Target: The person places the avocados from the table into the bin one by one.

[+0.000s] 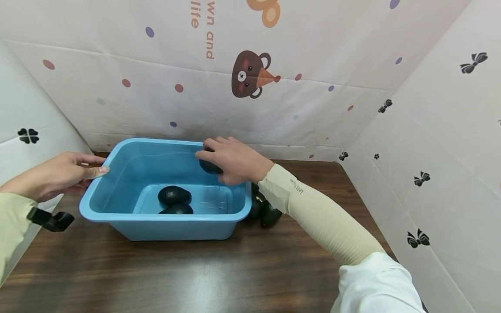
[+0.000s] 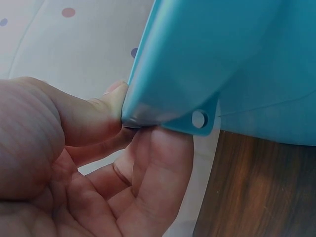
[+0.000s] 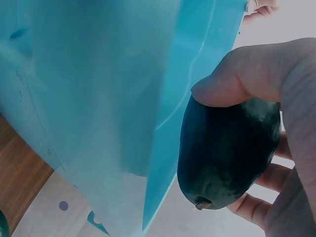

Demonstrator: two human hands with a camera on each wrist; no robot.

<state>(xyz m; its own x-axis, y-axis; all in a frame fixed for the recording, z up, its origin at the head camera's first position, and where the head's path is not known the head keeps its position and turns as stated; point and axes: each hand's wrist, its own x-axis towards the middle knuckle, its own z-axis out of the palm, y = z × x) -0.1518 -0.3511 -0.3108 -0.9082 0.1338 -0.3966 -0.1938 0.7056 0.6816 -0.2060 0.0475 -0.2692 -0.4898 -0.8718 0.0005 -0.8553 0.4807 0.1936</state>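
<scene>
A blue plastic tub (image 1: 164, 217) stands on the wooden table. My left hand (image 1: 64, 174) pinches its left rim; in the left wrist view the thumb (image 2: 94, 118) lies on one side of the rim and curled fingers (image 2: 163, 173) on the other. My right hand (image 1: 238, 161) grips a dark green avocado (image 3: 229, 153) over the right part of the tub, thumb and fingers around it. Two more avocados lie on the tub floor, one (image 1: 174, 195) behind the other (image 1: 178, 209), whose lower part the front rim hides.
Several dark avocados (image 1: 270, 215) lie on the table (image 1: 188, 278) against the tub's right side, partly hidden by my right forearm. A printed white sheet (image 1: 203, 104) rises just behind the tub, with further white sheets at left and right (image 1: 430, 143).
</scene>
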